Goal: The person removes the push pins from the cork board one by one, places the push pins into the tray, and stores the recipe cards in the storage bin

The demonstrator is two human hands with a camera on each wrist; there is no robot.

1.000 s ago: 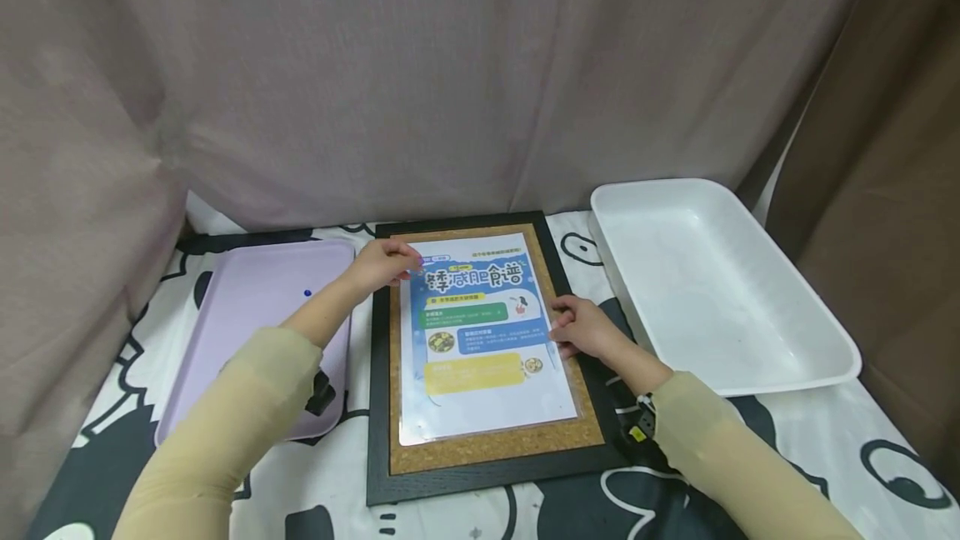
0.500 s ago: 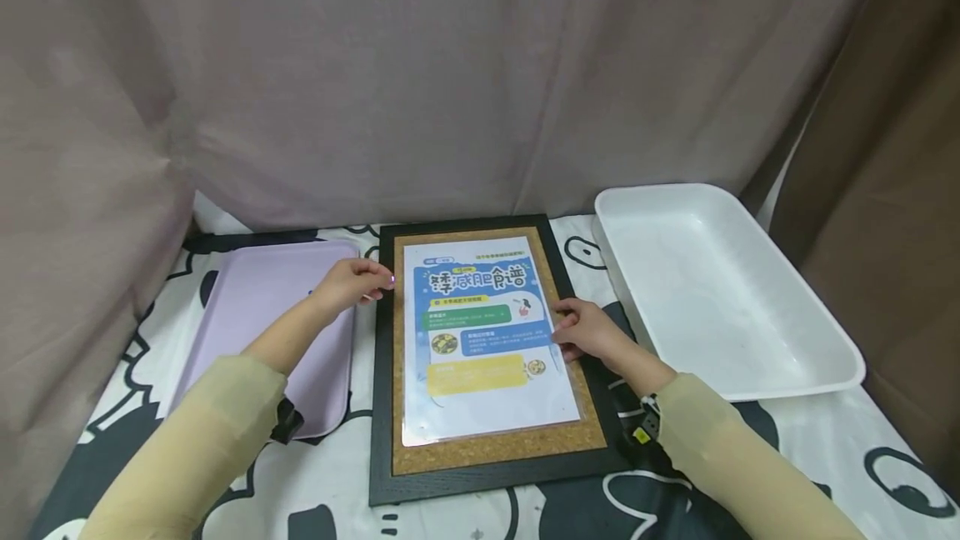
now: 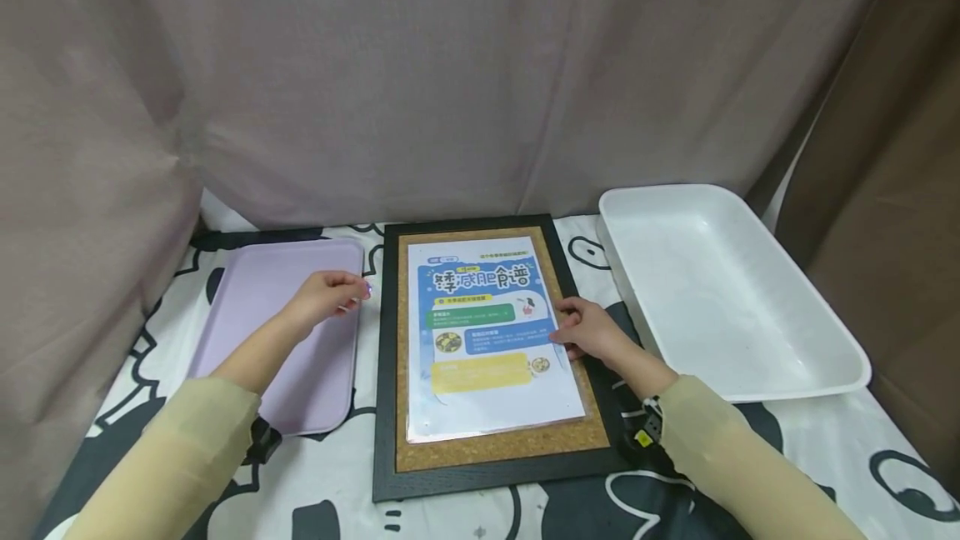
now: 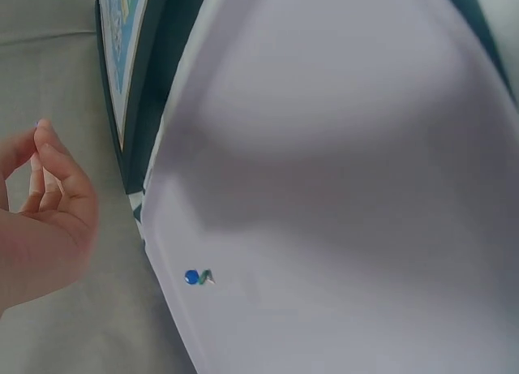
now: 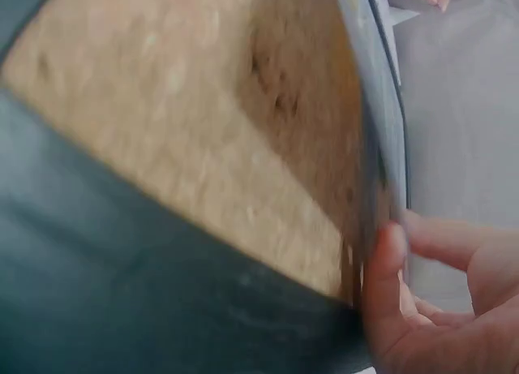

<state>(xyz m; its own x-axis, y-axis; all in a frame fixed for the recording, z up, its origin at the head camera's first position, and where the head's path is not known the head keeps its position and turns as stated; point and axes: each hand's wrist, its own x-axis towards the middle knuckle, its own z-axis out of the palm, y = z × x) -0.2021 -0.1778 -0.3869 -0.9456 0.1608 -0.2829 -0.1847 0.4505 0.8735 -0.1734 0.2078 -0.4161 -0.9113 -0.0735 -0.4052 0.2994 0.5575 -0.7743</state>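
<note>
My left hand (image 3: 322, 302) hangs over the right side of the lilac tray (image 3: 307, 407), thumb and forefinger pinching a tiny purple thumbtack (image 3: 368, 289) mostly hidden by the fingertips. A blue round-headed thumbtack (image 4: 191, 277) lies on the tray in the left wrist view, with a small green squiggle beside it. A laminated poster (image 3: 495, 407) with blue, green and yellow panels lies on the framed cork board (image 3: 510, 451). With thumb and fingers, my right hand (image 3: 592, 330) pinches the poster's right edge; the right wrist view shows that edge raised off the cork.
A deep white basin (image 3: 735, 298) stands right of the board, close to the right forearm. Black-and-white patterned cloth (image 3: 450, 515) covers the table. Grey curtain (image 3: 450, 82) hangs behind everything, and a brown one (image 3: 885, 190) at the right.
My left hand has moved from the poster's upper left corner leftward and down over the tray, carrying the purple thumbtack. The right hand keeps its hold on the poster's edge.
</note>
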